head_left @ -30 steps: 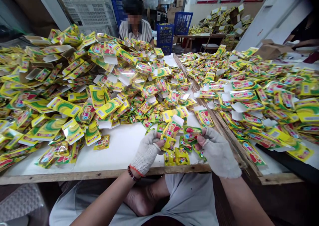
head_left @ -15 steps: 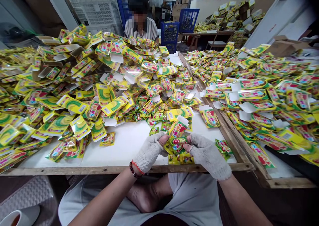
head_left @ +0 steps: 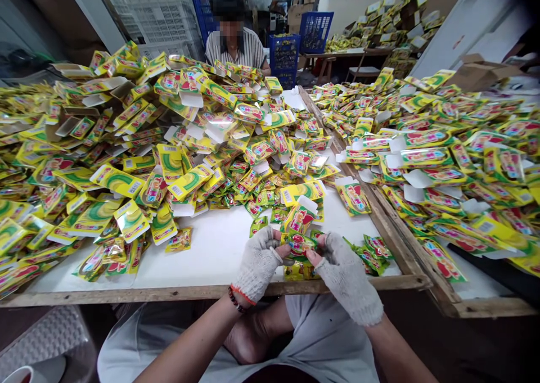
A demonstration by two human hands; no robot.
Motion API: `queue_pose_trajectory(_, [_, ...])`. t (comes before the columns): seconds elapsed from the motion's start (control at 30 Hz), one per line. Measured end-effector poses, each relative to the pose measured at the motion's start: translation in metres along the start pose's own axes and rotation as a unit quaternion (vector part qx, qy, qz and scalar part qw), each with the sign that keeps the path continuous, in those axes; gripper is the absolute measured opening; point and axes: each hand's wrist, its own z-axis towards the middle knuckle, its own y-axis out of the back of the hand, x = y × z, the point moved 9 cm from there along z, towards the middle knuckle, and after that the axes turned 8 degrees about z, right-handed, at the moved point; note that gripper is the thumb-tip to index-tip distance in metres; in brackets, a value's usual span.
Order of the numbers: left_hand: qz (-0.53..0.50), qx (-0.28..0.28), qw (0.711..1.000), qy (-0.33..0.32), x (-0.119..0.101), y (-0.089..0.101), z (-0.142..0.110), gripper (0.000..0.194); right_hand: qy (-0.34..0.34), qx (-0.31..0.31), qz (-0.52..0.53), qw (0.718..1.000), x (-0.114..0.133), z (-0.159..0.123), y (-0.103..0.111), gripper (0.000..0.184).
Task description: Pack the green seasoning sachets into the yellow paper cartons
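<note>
Both my hands wear off-white fingerless knit gloves and meet above the near edge of the white tabletop (head_left: pixel 219 259). Between their fingertips is a small green, yellow and red candy packet (head_left: pixel 297 244). My left hand (head_left: pixel 261 262) pinches its left end, thumb on top. At the right end, my right hand (head_left: pixel 348 276) grips with thumb and fingers closed. Just behind the packet lies an open yellow candy box (head_left: pixel 298 217) with a white flap. Yellow packets (head_left: pixel 298 271) lie beneath my hands, partly hidden. Several green packets (head_left: pixel 373 253) rest beside my right hand.
A large heap of yellow boxes (head_left: pixel 169 113) covers the left and back. Another box pile (head_left: pixel 447 163) lies beyond a wooden divider (head_left: pixel 363 186). A wooden rim (head_left: pixel 169 294) edges the table. Opposite sits a person (head_left: pixel 236 45). A white cup (head_left: pixel 42 370) stands low left.
My hands have shifted slightly, and the held packet now lies flatter between them. More green packets show beside my right hand. The camera view has moved a little.
</note>
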Motion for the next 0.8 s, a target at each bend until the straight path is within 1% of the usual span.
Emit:
queue_pose_trajectory(0.07, [0.021, 0.033, 0.999, 0.006, 0.0, -0.007, -0.001, 0.032, 0.004, 0.039, 0.036, 0.999, -0.001, 0.001, -0.004, 0.035])
queue_pose_trajectory(0.1, [0.044, 0.049, 0.998, 0.002, -0.001, -0.011, -0.002, 0.032, 0.0, 0.065, 0.04, 0.997, -0.003, 0.001, -0.007, 0.04])
queue_pose_trajectory(0.13, [0.078, 0.057, 0.995, -0.01, -0.004, -0.013, -0.001, 0.03, -0.01, 0.084, 0.034, 0.996, -0.006, 0.002, -0.007, 0.04])
queue_pose_trajectory(0.17, [0.124, 0.057, 0.99, -0.03, -0.009, -0.015, 0.0, 0.029, -0.022, 0.088, 0.022, 0.996, -0.009, 0.003, -0.004, 0.038])
queue_pose_trajectory(0.2, [0.183, 0.046, 0.98, -0.059, -0.016, -0.017, 0.002, 0.028, -0.037, 0.075, 0.014, 0.996, -0.014, 0.004, 0.002, 0.035])
queue_pose_trajectory(0.23, [0.253, 0.023, 0.963, -0.093, -0.025, -0.017, 0.006, 0.028, -0.051, 0.053, 0.013, 0.997, -0.017, 0.005, 0.011, 0.033])
queue_pose_trajectory(0.27, [0.332, -0.005, 0.934, -0.129, -0.035, -0.019, 0.01, 0.029, -0.064, 0.032, 0.015, 0.997, -0.02, 0.006, 0.021, 0.032])
queue_pose_trajectory(0.3, [0.415, -0.034, 0.895, -0.161, -0.044, -0.022, 0.016, 0.031, -0.075, 0.015, 0.016, 0.997, -0.022, 0.007, 0.029, 0.032])
queue_pose_trajectory(0.33, [0.495, -0.059, 0.848, -0.182, -0.05, -0.027, 0.022, 0.036, -0.082, 0.001, 0.012, 0.997, -0.023, 0.008, 0.037, 0.031])
queue_pose_trajectory(0.37, [0.568, -0.077, 0.798, -0.187, -0.053, -0.032, 0.03, 0.045, -0.087, -0.008, 0.005, 0.996, -0.023, 0.008, 0.043, 0.03])
queue_pose_trajectory(0.4, [0.627, -0.086, 0.754, -0.178, -0.053, -0.036, 0.038, 0.055, -0.088, -0.015, -0.006, 0.996, -0.022, 0.009, 0.048, 0.028])
queue_pose_trajectory(0.43, [0.67, -0.084, 0.72, -0.163, -0.051, -0.04, 0.045, 0.065, -0.086, -0.022, -0.015, 0.996, -0.02, 0.009, 0.051, 0.026])
queue_pose_trajectory(0.47, [0.697, -0.076, 0.697, -0.149, -0.047, -0.043, 0.05, 0.069, -0.083, -0.026, -0.016, 0.996, -0.018, 0.01, 0.053, 0.024])
queue_pose_trajectory(0.5, [0.713, -0.066, 0.684, -0.142, -0.045, -0.044, 0.053, 0.07, -0.079, -0.027, -0.011, 0.996, -0.016, 0.011, 0.053, 0.023])
queue_pose_trajectory(0.53, [0.718, -0.055, 0.678, -0.146, -0.044, -0.045, 0.052, 0.066, -0.073, -0.026, -0.003, 0.997, -0.015, 0.011, 0.052, 0.022])
queue_pose_trajectory(0.63, [0.712, -0.019, 0.673, -0.201, -0.046, -0.043, 0.033, 0.057, -0.056, -0.026, 0.007, 0.998, -0.012, 0.017, 0.047, 0.024])
queue_pose_trajectory(0.7, [0.707, 0.009, 0.673, -0.219, -0.045, -0.037, 0.017, 0.057, -0.041, -0.017, -0.005, 0.999, -0.009, 0.022, 0.042, 0.026])
queue_pose_trajectory(0.8, [0.706, 0.024, 0.678, -0.201, -0.039, -0.021, 0.001, 0.055, -0.009, 0.009, -0.043, 0.999, 0.002, 0.029, 0.034, 0.032])
